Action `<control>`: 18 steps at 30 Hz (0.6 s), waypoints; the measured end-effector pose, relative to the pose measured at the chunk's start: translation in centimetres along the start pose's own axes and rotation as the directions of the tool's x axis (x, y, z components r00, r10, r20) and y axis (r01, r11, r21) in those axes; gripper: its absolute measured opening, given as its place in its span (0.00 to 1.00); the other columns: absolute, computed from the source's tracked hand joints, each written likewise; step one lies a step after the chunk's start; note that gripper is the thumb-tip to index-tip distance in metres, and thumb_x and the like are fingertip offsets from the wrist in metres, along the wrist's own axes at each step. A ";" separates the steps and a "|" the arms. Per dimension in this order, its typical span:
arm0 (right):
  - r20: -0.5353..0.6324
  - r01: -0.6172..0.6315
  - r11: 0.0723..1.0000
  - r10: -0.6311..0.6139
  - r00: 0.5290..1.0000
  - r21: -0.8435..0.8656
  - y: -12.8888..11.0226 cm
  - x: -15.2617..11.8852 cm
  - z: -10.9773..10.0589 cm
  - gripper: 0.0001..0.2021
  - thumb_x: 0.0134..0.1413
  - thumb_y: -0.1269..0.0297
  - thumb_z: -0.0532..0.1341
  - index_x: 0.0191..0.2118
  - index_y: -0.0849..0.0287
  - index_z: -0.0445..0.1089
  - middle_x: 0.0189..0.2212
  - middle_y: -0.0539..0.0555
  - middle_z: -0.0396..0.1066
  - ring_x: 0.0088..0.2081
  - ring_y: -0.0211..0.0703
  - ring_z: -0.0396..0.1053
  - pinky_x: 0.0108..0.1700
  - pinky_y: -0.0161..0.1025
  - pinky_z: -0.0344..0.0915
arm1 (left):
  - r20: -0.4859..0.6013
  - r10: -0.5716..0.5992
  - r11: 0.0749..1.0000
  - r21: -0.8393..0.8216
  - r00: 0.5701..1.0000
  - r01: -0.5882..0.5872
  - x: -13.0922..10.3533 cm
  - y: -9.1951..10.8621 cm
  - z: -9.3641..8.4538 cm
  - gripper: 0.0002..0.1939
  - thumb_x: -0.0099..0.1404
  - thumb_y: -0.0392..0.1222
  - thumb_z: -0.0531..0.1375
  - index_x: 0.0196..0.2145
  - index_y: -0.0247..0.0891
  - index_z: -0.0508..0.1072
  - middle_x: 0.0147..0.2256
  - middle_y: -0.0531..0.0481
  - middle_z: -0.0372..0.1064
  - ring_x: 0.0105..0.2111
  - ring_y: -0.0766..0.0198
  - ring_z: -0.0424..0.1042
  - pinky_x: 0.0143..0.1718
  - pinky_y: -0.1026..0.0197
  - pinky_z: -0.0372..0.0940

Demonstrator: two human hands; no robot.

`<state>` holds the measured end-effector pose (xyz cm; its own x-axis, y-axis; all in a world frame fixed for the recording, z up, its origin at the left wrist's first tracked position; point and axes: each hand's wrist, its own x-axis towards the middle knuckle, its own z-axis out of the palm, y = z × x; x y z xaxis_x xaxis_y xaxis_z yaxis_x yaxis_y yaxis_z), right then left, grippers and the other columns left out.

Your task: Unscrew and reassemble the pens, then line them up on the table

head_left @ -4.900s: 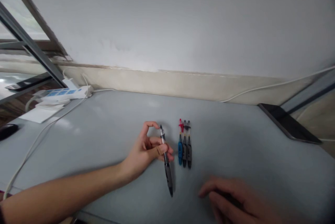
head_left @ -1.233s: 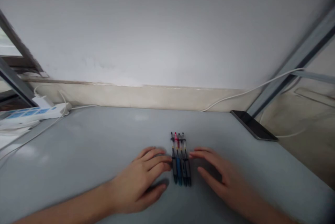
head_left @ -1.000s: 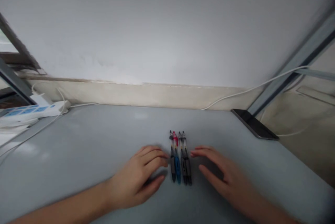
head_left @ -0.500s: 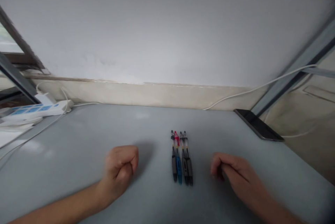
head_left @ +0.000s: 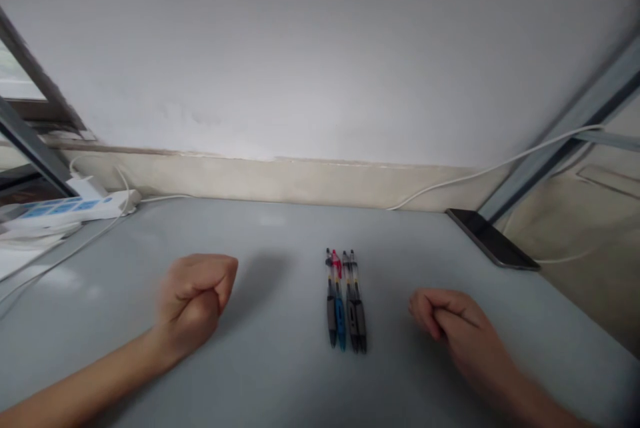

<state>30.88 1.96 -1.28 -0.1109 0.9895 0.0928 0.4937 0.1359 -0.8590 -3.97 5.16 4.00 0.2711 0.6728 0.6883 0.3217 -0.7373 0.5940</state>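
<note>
Pens [head_left: 353, 315], four: side by side on a grey table [head_left: 280, 381], between the hands; the second from left, a blue pen [head_left: 341, 321], has a red clip, the others dark grips. Left hand [head_left: 200, 301]: clenched in a fist, well apart from the pens. Right hand [head_left: 453, 321]: fingers curled tight, nearer the pens, clear of them. Power strip [head_left: 75, 211]: white, far left. Black device [head_left: 493, 240]: flat, right edge.
</note>
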 end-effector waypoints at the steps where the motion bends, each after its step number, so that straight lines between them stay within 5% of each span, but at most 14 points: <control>1: -0.004 0.005 1.000 -0.005 1.000 -0.009 0.0 0.0 0.0 0.09 0.40 0.68 0.50 0.17 0.49 0.50 0.15 0.47 0.50 0.20 0.45 0.53 0.26 0.41 0.51 | 0.020 0.008 1.000 -0.011 1.000 -0.007 0.0 0.1 0.0 0.12 0.48 0.26 0.49 0.14 0.40 0.53 0.11 0.58 0.50 0.14 0.69 0.51 0.19 0.62 0.45; 7: -0.001 0.068 0.989 -0.068 0.998 -0.135 -0.4 -0.1 0.5 0.12 0.44 0.70 0.49 0.17 0.50 0.47 0.14 0.45 0.47 0.18 0.41 0.50 0.23 0.40 0.48 | 0.134 -0.178 0.978 -0.086 0.975 0.190 -1.7 -0.6 1.6 0.09 0.46 0.27 0.45 0.15 0.40 0.53 0.11 0.59 0.49 0.13 0.70 0.51 0.16 0.67 0.46; 10: -0.017 0.150 0.958 -0.159 0.987 -0.244 -1.0 -0.5 0.8 0.15 0.55 0.69 0.50 0.19 0.51 0.48 0.16 0.45 0.49 0.19 0.41 0.51 0.22 0.40 0.48 | 0.217 -0.263 0.958 -0.059 0.940 0.282 -2.8 -0.8 2.3 0.11 0.50 0.26 0.47 0.21 0.41 0.61 0.16 0.58 0.58 0.16 0.68 0.59 0.18 0.69 0.55; 14: -0.052 0.298 0.854 -0.353 0.934 -0.427 -1.7 -0.7 0.9 0.11 0.61 0.66 0.55 0.27 0.52 0.63 0.23 0.51 0.67 0.29 0.50 0.66 0.34 0.48 0.63 | 0.336 -0.181 0.983 0.077 0.924 0.164 -3.5 -0.8 2.4 0.18 0.59 0.30 0.56 0.46 0.43 0.70 0.41 0.47 0.75 0.40 0.56 0.76 0.42 0.55 0.74; 16: -0.035 0.364 0.780 -0.441 0.897 -0.509 -1.9 -0.7 1.0 0.08 0.59 0.69 0.58 0.42 0.55 0.72 0.38 0.60 0.78 0.46 0.64 0.70 0.51 0.64 0.62 | 0.403 -0.143 0.984 0.157 0.904 0.085 -3.6 -1.1 2.3 0.29 0.63 0.33 0.59 0.61 0.46 0.63 0.58 0.40 0.69 0.57 0.47 0.71 0.57 0.43 0.70; 18: 0.036 0.428 0.715 -0.493 0.869 -0.553 -2.3 -0.8 1.3 0.21 0.58 0.72 0.61 0.57 0.55 0.70 0.52 0.62 0.77 0.59 0.69 0.65 0.61 0.71 0.53 | 0.460 -0.155 0.977 0.205 0.874 0.065 -3.7 -1.6 2.2 0.37 0.67 0.38 0.60 0.70 0.49 0.52 0.70 0.37 0.53 0.68 0.39 0.56 0.64 0.32 0.61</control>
<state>28.69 0.79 -0.02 -0.3709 0.7913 0.4860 0.7822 0.5483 -0.2959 -3.49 3.96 -0.37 0.6048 0.7301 0.3181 0.5177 -0.6640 0.5395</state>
